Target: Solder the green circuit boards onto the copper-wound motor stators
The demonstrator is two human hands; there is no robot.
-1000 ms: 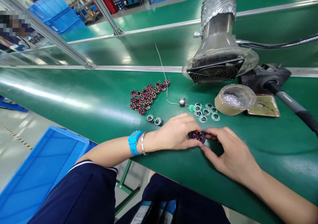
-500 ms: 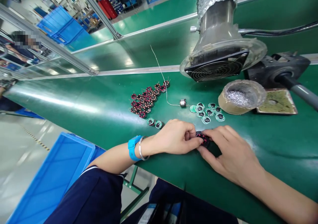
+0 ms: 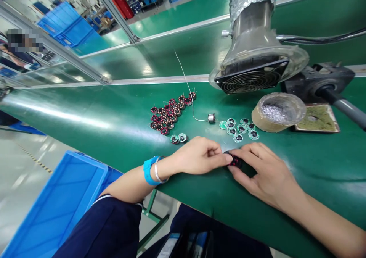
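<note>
"What do the hands hold?"

"The left hand (image 3: pixel 198 157), its fingers curled, and the right hand (image 3: pixel 265 170), thumb and fingers arched, both grip one red-wound coil (image 3: pixel 235 161)."

"Where is that?"

"Between them, over the near part of the green worktop (image 3: pixel 317 166)."

"And farther out?"

"Green discs (image 3: pixel 241 129) lie just beyond, beside a tub (image 3: pixel 259 121); more coils (image 3: pixel 166 118) sit clustered to the left."

- We look from one head-worn camera, forward and down across a green workbench (image 3: pixel 320 155).
- We are near our left hand (image 3: pixel 197 157) and right hand (image 3: pixel 264 168); blue crates (image 3: pixel 58 17) stand well beyond, upper left.
</note>
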